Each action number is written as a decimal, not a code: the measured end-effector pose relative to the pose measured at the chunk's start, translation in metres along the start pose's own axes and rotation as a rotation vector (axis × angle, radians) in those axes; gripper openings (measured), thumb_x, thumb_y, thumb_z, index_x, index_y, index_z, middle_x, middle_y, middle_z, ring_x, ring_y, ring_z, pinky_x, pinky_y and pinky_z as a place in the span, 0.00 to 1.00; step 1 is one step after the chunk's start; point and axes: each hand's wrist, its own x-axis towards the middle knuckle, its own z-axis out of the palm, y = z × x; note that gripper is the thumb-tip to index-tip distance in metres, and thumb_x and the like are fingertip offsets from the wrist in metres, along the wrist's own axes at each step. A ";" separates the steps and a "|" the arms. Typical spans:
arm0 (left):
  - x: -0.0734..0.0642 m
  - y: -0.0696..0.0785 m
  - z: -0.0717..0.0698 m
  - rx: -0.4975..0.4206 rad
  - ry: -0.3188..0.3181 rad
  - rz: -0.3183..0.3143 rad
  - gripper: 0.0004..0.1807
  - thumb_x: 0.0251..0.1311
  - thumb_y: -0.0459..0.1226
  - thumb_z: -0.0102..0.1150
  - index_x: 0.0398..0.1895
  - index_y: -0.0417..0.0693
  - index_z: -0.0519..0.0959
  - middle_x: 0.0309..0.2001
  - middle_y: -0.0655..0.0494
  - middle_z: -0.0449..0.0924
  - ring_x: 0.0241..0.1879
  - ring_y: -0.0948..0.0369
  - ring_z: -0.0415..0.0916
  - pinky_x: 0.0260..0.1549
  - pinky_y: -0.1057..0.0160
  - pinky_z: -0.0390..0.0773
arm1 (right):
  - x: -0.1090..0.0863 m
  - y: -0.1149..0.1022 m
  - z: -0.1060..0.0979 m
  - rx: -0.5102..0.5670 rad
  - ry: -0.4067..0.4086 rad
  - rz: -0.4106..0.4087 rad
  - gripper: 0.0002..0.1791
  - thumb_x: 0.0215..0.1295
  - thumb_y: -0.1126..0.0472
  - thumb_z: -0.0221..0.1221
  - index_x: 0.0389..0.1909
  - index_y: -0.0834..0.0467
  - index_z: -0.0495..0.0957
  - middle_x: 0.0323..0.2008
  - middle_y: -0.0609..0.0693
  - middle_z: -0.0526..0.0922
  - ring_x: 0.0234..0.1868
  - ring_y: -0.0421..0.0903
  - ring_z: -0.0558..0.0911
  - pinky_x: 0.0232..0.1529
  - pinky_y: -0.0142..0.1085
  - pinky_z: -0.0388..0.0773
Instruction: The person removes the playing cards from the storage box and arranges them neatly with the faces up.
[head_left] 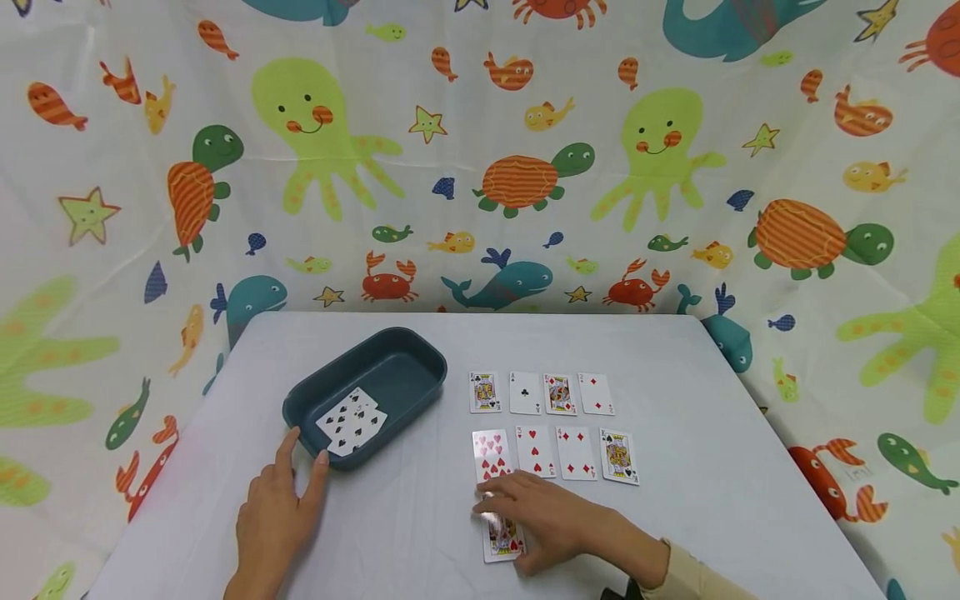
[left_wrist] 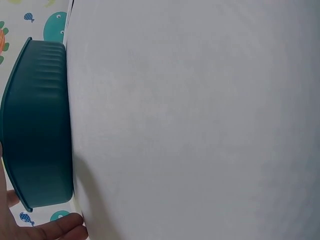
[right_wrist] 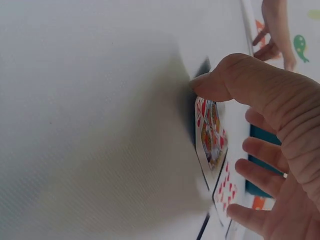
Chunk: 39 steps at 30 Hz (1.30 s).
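Observation:
My right hand (head_left: 551, 517) hovers over a hearts face card (head_left: 502, 540) that lies face up on the white table near its front. In the right wrist view, the thumb (right_wrist: 207, 86) is right at the edge of that face card (right_wrist: 212, 132), while the other fingers are spread apart. A hearts number card (head_left: 492, 454) lies just beyond the fingertips. My left hand (head_left: 277, 512) is beside the near end of a dark teal tray (head_left: 401, 333), index finger and thumb straight along its rim. Several spades cards (head_left: 352, 421) lie overlapping inside the tray.
Two rows of face-up cards, among them a three of hearts (head_left: 536, 452), a king (head_left: 618, 457) and an ace of clubs (head_left: 525, 393), lie right of the tray. A sea-animal curtain (head_left: 480, 100) hangs around the table (head_left: 405, 533).

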 end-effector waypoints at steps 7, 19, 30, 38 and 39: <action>0.001 0.001 0.000 -0.001 0.020 0.022 0.40 0.73 0.61 0.45 0.79 0.47 0.57 0.43 0.33 0.78 0.42 0.39 0.76 0.32 0.38 0.73 | -0.002 0.008 -0.019 0.121 0.070 0.088 0.41 0.54 0.51 0.73 0.71 0.47 0.70 0.72 0.48 0.69 0.69 0.46 0.71 0.68 0.43 0.71; 0.003 0.002 0.000 0.011 -0.010 -0.009 0.41 0.74 0.62 0.43 0.80 0.47 0.55 0.45 0.32 0.77 0.44 0.38 0.75 0.35 0.37 0.73 | 0.038 0.029 -0.062 0.445 0.458 0.113 0.36 0.65 0.54 0.69 0.73 0.48 0.67 0.70 0.44 0.71 0.71 0.45 0.71 0.66 0.51 0.73; 0.003 0.002 0.002 0.008 -0.006 -0.005 0.41 0.74 0.61 0.43 0.79 0.46 0.56 0.43 0.34 0.77 0.43 0.38 0.75 0.34 0.37 0.74 | 0.103 0.040 -0.067 0.762 0.580 0.133 0.35 0.69 0.60 0.65 0.74 0.56 0.65 0.71 0.52 0.71 0.70 0.53 0.72 0.68 0.46 0.71; 0.000 0.003 0.001 0.010 -0.016 -0.004 0.42 0.74 0.63 0.41 0.79 0.46 0.55 0.44 0.34 0.77 0.43 0.38 0.75 0.34 0.37 0.74 | 0.145 0.038 -0.057 0.857 0.557 0.186 0.34 0.70 0.59 0.64 0.74 0.58 0.65 0.71 0.53 0.70 0.71 0.55 0.70 0.69 0.50 0.69; -0.001 0.003 0.001 0.011 -0.015 -0.003 0.42 0.74 0.63 0.41 0.79 0.46 0.55 0.43 0.34 0.77 0.44 0.38 0.75 0.35 0.36 0.74 | 0.149 0.037 -0.056 0.866 0.552 0.192 0.33 0.70 0.59 0.64 0.74 0.57 0.66 0.71 0.53 0.70 0.71 0.54 0.70 0.69 0.49 0.69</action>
